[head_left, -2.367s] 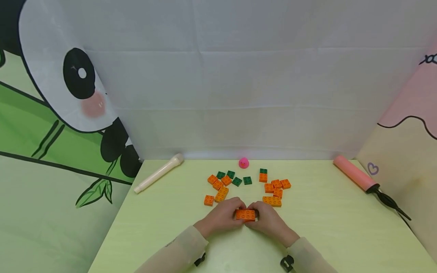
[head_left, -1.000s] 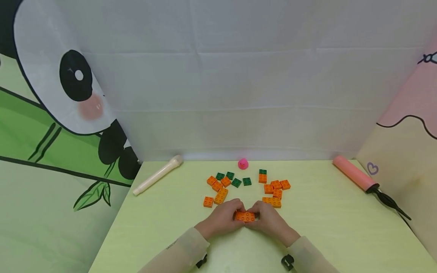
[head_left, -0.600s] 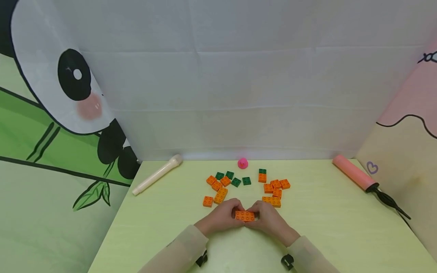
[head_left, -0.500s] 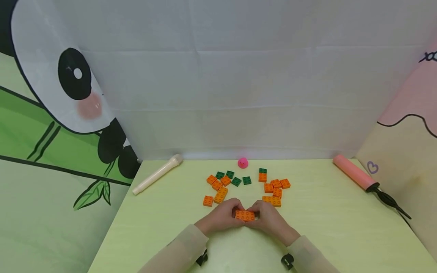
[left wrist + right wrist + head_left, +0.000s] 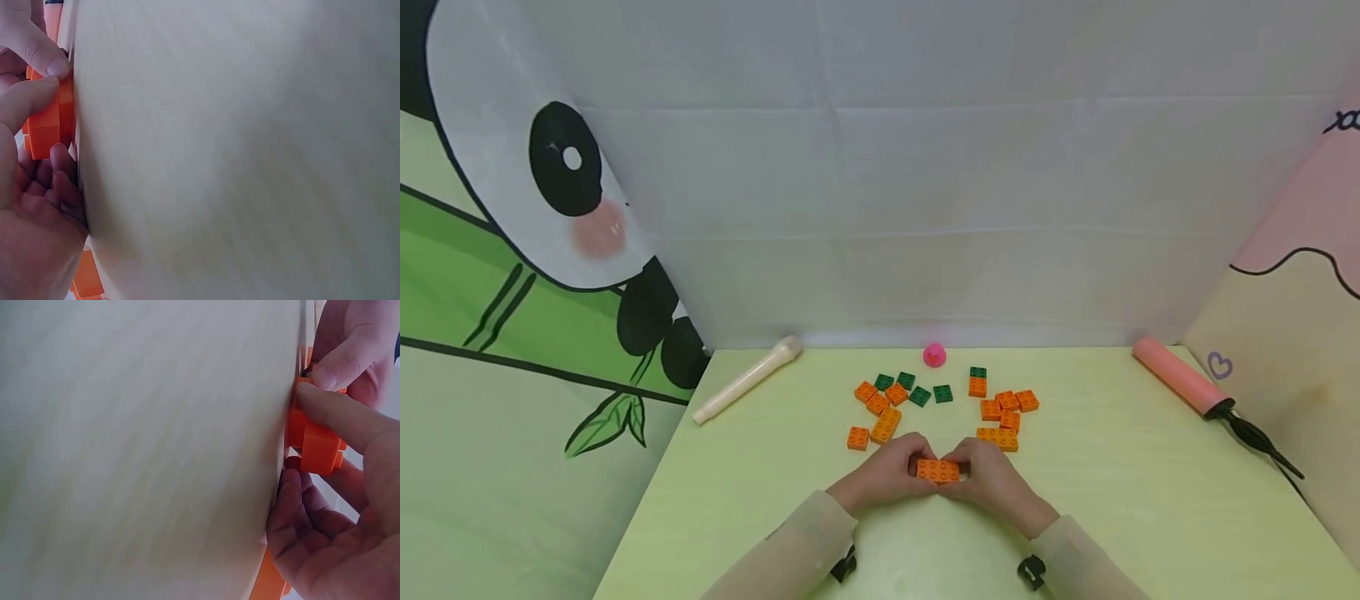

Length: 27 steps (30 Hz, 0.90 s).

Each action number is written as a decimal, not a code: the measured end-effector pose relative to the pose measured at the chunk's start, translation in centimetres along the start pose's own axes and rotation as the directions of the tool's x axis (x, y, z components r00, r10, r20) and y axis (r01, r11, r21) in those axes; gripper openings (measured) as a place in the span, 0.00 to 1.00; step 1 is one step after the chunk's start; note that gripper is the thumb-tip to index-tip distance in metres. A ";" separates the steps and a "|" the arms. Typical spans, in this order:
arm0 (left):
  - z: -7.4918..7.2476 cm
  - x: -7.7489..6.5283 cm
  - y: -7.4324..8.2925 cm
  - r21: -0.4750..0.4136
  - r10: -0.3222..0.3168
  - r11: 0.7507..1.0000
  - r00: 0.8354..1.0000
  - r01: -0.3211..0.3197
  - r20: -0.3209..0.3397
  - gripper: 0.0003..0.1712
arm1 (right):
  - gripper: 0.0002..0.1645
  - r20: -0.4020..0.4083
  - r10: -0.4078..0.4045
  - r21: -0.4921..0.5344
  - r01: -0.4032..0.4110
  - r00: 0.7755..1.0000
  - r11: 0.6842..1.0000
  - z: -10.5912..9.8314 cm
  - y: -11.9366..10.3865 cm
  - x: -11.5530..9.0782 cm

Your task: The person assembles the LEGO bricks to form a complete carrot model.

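At the near middle of the table, my left hand [image 5: 891, 471] and right hand [image 5: 988, 479] hold an orange building brick [image 5: 937, 471] between them, studs up. The wrist views show a second orange layer under it, close to the tabletop; the two layers look slightly offset. In the left wrist view, the left thumb presses the near side of the upper brick [image 5: 44, 132], with curled fingers beyond it. From the right wrist, the right thumb lies on the near side of the orange bricks [image 5: 322, 449], its other fingers curled below. The hands' fingers partly hide the brick ends.
Beyond the left hand lie several orange bricks [image 5: 886, 425] and green bricks [image 5: 920, 397]. More orange bricks [image 5: 997, 439] lie beyond the right hand, near a green-topped stack [image 5: 977, 382]. A pink ball [image 5: 935, 355], a pale tube [image 5: 748, 381] and a pink pump [image 5: 1180, 377] lie farther out.
The head view has shifted slightly. Both hands keep hold of the orange brick in nearly the same place, and the other bricks lie as before.
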<state>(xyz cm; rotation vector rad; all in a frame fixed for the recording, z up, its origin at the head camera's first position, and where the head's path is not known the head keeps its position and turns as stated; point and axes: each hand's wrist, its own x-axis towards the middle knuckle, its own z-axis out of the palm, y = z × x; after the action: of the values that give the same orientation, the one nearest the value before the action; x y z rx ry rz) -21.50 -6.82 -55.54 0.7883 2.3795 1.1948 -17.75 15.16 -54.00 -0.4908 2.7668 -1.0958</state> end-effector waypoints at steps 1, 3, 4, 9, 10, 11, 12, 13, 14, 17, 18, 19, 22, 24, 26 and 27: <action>0.0 0.0 0.0 -0.001 0.002 1.000 1.000 -0.002 0.000 0.15 | 0.18 0.000 -0.002 -0.007 0.002 1.000 1.000 0.0 0.0 0.0; 0.0 0.0 0.0 -0.004 0.005 1.000 1.000 -0.005 0.000 0.15 | 0.18 0.006 -0.006 -0.023 0.006 1.000 1.000 0.0 0.0 0.0; 0.0 0.0 0.0 -0.003 0.007 1.000 1.000 -0.007 0.001 0.14 | 0.19 0.012 -0.009 -0.030 0.009 1.000 1.000 0.0 0.0 0.0; 0.1 0.1 -0.1 0.011 0.009 1.000 1.000 -0.009 0.011 0.15 | 0.22 0.085 -0.027 -0.025 0.029 0.996 0.999 -0.7 0.1 -0.1; 0.1 0.1 -0.1 0.016 0.006 1.000 1.000 -0.006 0.012 0.15 | 0.24 0.103 -0.032 -0.019 0.034 0.994 0.999 -0.9 0.1 -0.2; 0.1 0.1 -0.1 0.019 0.002 1.000 1.000 -0.002 0.013 0.15 | 0.26 0.120 -0.036 -0.008 0.037 0.992 0.999 -1.1 0.1 -0.3; 0.1 0.1 -0.2 0.020 -0.003 1.000 1.000 0.002 0.014 0.16 | 0.28 0.136 -0.039 0.004 0.039 0.990 0.999 -1.3 0.2 -0.3; 0.1 0.1 -0.1 0.023 -0.007 1.000 1.000 0.007 0.015 0.16 | 0.30 0.150 -0.042 0.018 0.040 0.988 0.999 -1.6 0.2 -0.4; 0.1 0.1 -0.2 0.027 -0.011 1.000 1.000 0.010 0.016 0.16 | 0.33 0.162 -0.048 0.034 0.043 0.986 0.999 -1.9 0.3 -0.5; 0.1 0.2 -0.3 0.036 -0.014 0.999 1.000 0.013 0.022 0.16 | 0.37 0.179 -0.061 0.092 0.045 0.982 0.995 -2.7 0.7 -0.7; 0.1 0.2 -0.3 0.040 -0.014 0.999 1.000 0.013 0.024 0.16 | 0.38 0.180 -0.067 0.108 0.048 0.981 0.993 -3.0 0.8 -0.8; 0.1 0.3 -0.4 0.045 -0.014 0.999 1.000 0.013 0.026 0.16 | 0.38 0.175 -0.073 0.120 0.052 0.982 0.991 -3.3 1.0 -0.8; 0.2 0.4 -0.5 0.052 -0.014 0.999 1.000 0.013 0.028 0.16 | 0.37 0.139 -0.084 0.115 0.068 0.987 0.991 -4.0 1.5 -0.8; 0.2 0.4 -0.5 0.050 -0.016 0.999 0.999 0.015 0.028 0.16 | 0.36 0.095 -0.076 0.065 0.070 0.993 0.995 -4.5 1.8 -0.8; 0.1 0.3 -0.5 0.048 -0.021 0.999 0.999 0.020 0.029 0.16 | 0.35 0.039 -0.050 -0.009 0.050 0.998 0.999 -4.9 2.1 -0.7; 0.1 0.3 -0.4 0.044 -0.020 0.999 0.999 0.019 0.028 0.16 | 0.34 0.010 -0.032 -0.048 0.032 0.999 0.998 -5.0 2.2 -0.7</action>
<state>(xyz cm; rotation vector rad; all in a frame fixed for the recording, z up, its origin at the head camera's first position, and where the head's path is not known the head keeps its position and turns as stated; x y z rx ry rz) -21.80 -6.77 -55.98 0.7893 2.3922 1.1198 -18.86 20.14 -51.87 -0.5466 2.7919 -1.0333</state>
